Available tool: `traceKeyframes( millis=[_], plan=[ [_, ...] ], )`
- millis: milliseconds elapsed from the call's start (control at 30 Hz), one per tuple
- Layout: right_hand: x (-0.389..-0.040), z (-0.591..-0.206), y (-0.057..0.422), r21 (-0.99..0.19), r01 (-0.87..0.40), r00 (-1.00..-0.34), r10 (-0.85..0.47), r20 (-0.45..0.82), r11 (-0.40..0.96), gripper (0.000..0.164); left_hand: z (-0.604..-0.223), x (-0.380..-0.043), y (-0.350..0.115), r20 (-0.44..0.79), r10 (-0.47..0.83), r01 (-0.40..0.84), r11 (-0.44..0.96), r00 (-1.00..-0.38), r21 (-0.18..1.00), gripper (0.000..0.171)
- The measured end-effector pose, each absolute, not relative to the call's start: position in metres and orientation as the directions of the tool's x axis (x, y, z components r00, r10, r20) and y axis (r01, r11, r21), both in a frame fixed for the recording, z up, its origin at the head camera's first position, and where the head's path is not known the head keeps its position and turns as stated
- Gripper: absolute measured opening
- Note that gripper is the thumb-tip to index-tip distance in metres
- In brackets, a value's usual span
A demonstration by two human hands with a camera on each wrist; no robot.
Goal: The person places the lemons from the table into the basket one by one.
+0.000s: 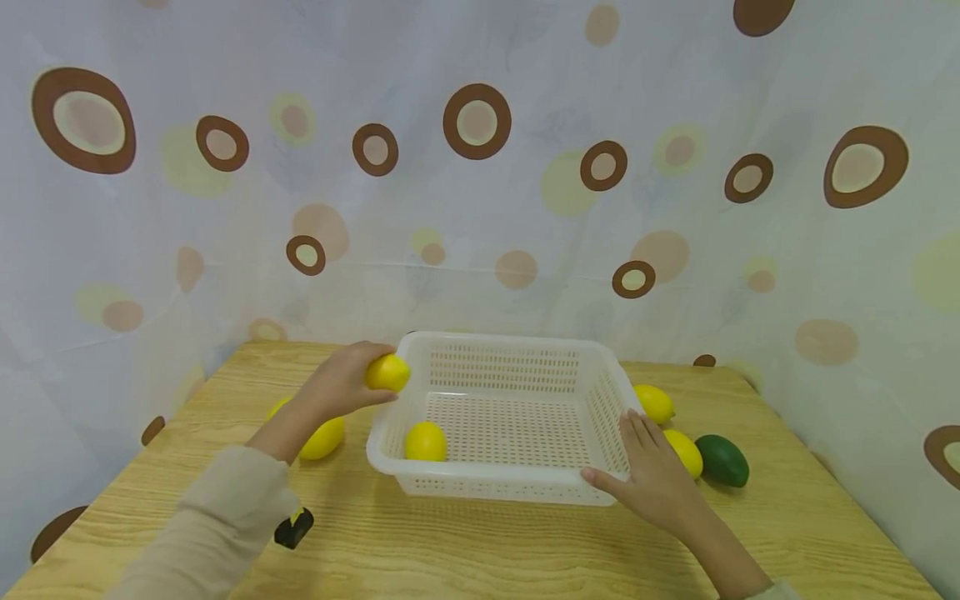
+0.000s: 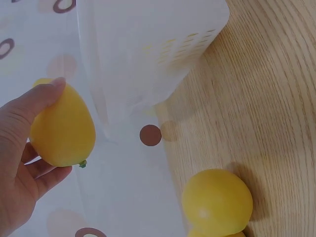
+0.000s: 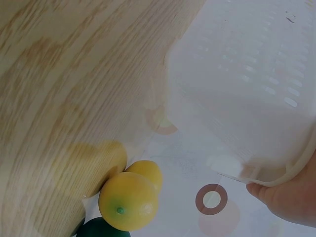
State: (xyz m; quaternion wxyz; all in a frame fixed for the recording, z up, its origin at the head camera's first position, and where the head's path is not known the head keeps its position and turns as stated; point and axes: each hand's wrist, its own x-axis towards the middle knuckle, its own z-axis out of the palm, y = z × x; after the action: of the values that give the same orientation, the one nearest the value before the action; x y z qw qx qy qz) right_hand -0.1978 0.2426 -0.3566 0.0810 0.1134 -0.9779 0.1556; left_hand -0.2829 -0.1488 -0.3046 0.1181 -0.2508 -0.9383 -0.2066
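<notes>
My left hand (image 1: 347,379) holds a yellow lemon (image 1: 387,372) between thumb and fingers, over the left rim of a white plastic basket (image 1: 495,469). In the left wrist view the lemon (image 2: 64,128) shows a small green stem end. Inside the basket, at its front left corner, lies another lemon (image 1: 425,442). My right hand (image 1: 660,479) rests on the basket's front right corner, fingers along the side rim and thumb on the front rim. The right wrist view catches only part of this hand (image 3: 291,197) at the rim.
Left of the basket, partly behind my left arm, lie two lemons (image 1: 322,439). To its right are a lemon (image 1: 655,404), another lemon (image 1: 684,454) and a dark green fruit (image 1: 722,461). A patterned curtain (image 1: 480,208) hangs behind the wooden table (image 1: 450,550).
</notes>
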Motion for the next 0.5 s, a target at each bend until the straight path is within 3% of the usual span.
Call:
traceKeyframes(
  millis=[500],
  plan=[
    [-0.197,-0.356,0.242,-0.273,-0.250,-0.959,-0.198,0.201,0.929,0.099,-0.305,-0.290,-0.129,0.305,0.433,0.522,0.780,-0.848,0.346,0.061]
  ],
)
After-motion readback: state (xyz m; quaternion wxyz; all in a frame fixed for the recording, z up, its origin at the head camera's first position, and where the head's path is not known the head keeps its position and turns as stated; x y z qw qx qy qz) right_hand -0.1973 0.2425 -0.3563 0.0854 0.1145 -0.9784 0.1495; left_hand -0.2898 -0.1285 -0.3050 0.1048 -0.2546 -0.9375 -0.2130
